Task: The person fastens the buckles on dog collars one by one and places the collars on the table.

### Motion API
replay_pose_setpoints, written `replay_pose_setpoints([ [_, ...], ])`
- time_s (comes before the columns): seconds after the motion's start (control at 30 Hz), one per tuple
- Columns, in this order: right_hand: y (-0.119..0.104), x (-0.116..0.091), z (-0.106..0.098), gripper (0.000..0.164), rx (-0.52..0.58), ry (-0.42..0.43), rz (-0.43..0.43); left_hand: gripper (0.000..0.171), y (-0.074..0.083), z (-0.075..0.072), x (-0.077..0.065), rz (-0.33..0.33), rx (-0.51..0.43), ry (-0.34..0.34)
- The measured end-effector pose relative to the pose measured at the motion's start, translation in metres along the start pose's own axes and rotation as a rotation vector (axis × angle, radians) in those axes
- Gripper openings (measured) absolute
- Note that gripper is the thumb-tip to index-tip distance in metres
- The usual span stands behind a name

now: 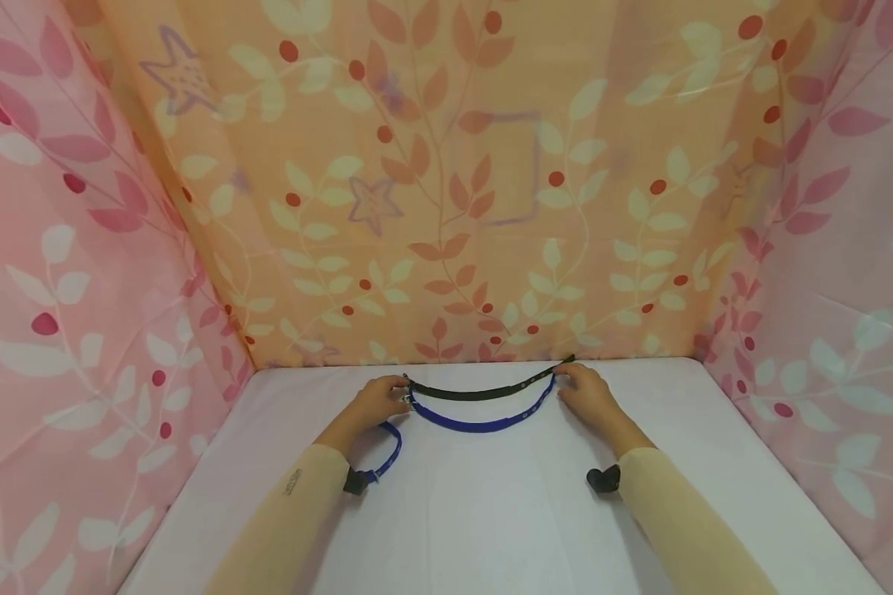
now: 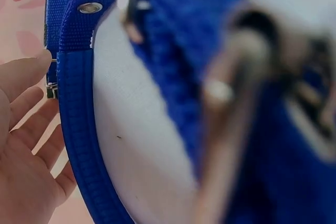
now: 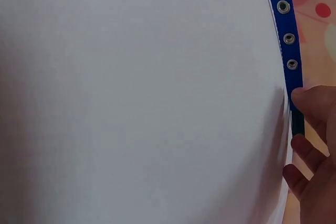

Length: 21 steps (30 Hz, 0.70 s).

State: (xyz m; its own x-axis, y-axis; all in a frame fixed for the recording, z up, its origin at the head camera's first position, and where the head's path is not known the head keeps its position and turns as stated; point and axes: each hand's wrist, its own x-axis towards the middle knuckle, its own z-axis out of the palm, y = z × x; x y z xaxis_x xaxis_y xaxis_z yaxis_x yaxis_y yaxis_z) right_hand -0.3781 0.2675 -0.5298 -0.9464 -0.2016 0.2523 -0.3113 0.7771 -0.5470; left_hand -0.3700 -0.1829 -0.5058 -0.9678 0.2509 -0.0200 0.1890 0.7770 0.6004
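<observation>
And here, towards the far edge of the white tabletop point(image 1: 491, 512), the long blue strap point(image 1: 476, 426) sags in a deep curve! The left grip point(image 1: 375, 401) pinches one end, by the metal fittings; the right grip point(image 1: 588, 395) has the other end between thumb and fingers, just past a row of metal eyelets point(image 3: 289, 39). A dark strap point(image 1: 465, 396) bows alongside on the far-edge side, tip poking beyond the right grip. And look, a second blue strap point(image 1: 397, 450) curls beside the left sleeve point(image 1: 283, 521)!

Black strap point(image 1: 461, 396), eyeleted blue strap point(image 1: 478, 427), both sagging
</observation>
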Motion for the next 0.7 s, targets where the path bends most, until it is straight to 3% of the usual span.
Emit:
replay_pose_setpoints([
  [0.2, -0.006, 0.007, 0.000, 0.058, -0.003, -0.065, 0.117, 0.055, 0.000, 0.000, 0.002, 0.000, -0.045, -0.013],
  [0.37, -0.005, 0.011, -0.001, 0.060, -0.011, -0.108, 0.137, 0.053, 0.001, 0.003, 0.004, 0.003, -0.042, -0.021],
  [0.7, -0.001, 0.016, -0.001, 0.038, 0.062, -0.102, 0.149, 0.048, 0.003, 0.005, 0.006, -0.007, -0.026, -0.046],
])
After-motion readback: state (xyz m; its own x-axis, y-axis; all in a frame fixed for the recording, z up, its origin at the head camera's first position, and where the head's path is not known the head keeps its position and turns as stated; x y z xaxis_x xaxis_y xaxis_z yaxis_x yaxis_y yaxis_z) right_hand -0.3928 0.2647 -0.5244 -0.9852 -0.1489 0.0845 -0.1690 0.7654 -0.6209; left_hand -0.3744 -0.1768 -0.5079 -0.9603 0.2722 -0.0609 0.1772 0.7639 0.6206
